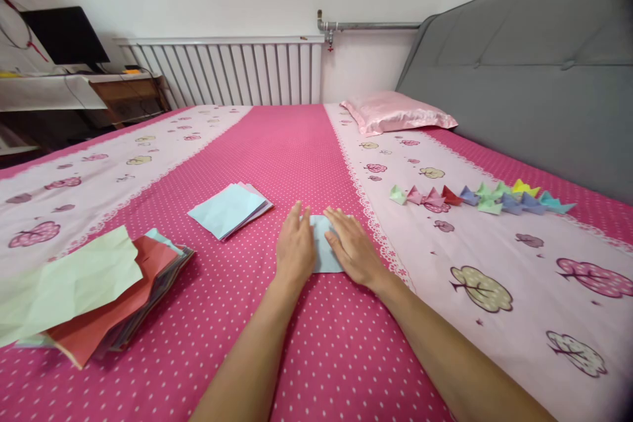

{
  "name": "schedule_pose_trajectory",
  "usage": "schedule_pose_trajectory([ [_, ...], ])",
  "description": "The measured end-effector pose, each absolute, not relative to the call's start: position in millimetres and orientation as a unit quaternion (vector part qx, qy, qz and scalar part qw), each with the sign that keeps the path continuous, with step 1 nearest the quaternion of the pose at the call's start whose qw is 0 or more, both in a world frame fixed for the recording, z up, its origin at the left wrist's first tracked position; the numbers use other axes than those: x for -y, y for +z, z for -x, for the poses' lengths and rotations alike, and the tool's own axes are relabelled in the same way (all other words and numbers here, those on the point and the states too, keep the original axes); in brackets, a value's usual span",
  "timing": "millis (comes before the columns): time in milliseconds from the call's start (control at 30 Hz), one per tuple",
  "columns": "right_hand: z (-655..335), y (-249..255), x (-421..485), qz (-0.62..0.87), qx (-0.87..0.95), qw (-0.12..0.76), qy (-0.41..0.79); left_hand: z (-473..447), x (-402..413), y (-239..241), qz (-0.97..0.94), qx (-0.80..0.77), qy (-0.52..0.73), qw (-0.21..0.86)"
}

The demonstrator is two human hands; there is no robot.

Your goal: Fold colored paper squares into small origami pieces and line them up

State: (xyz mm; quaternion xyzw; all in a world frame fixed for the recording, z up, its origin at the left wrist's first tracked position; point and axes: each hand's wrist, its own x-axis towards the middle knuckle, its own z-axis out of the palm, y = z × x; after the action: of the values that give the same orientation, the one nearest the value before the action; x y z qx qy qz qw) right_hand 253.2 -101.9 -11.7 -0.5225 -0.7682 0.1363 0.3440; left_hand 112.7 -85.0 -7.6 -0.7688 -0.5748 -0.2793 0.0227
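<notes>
A light blue sheet of paper [324, 252] lies on the pink dotted bedsheet [277, 151] in front of me. My left hand [295, 247] rests flat on its left side, fingers stretched out. My right hand [351, 245] lies flat on its right side, fingers extended and pressing down. Both palms cover most of the sheet. A small stack of square papers [228, 210], light blue on top, sits just to the left and beyond.
A messy pile of coloured sheets [93, 290] lies at the near left. A row of several folded paper figures [482, 199] lines the right side of the bed. Pink pillow [395, 112], grey headboard [524, 66], radiator [227, 72] and a desk [74, 89] stand beyond.
</notes>
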Motion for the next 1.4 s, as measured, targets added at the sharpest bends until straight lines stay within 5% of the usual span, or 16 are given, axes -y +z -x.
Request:
schedule_pose_trajectory([
  [167, -253, -34, 94, 0.535, 0.805, 0.204, 0.156, -120, 78, -33, 0.849, 0.507, -0.147, -0.024],
  [400, -257, -41, 89, 0.639, 0.738, 0.19, 0.1, -119, 80, -34, 0.796, 0.594, -0.115, 0.001],
  [533, -273, -29, 84, 0.69, 0.67, 0.239, 0.132, -109, 79, -25, 0.754, 0.641, -0.14, -0.018],
  [700, -296, -11, 82, 0.717, 0.538, 0.308, 0.317, -98, 79, -11, 0.685, 0.663, -0.285, -0.101],
  [967, -276, -13, 87, 0.547, 0.317, 0.486, 0.603, -108, 88, -2, 0.684, 0.595, -0.403, -0.125],
  [1400, -278, 33, 109, 0.411, 0.391, 0.537, 0.625, -117, 102, 3, 0.794, 0.432, -0.42, -0.078],
])
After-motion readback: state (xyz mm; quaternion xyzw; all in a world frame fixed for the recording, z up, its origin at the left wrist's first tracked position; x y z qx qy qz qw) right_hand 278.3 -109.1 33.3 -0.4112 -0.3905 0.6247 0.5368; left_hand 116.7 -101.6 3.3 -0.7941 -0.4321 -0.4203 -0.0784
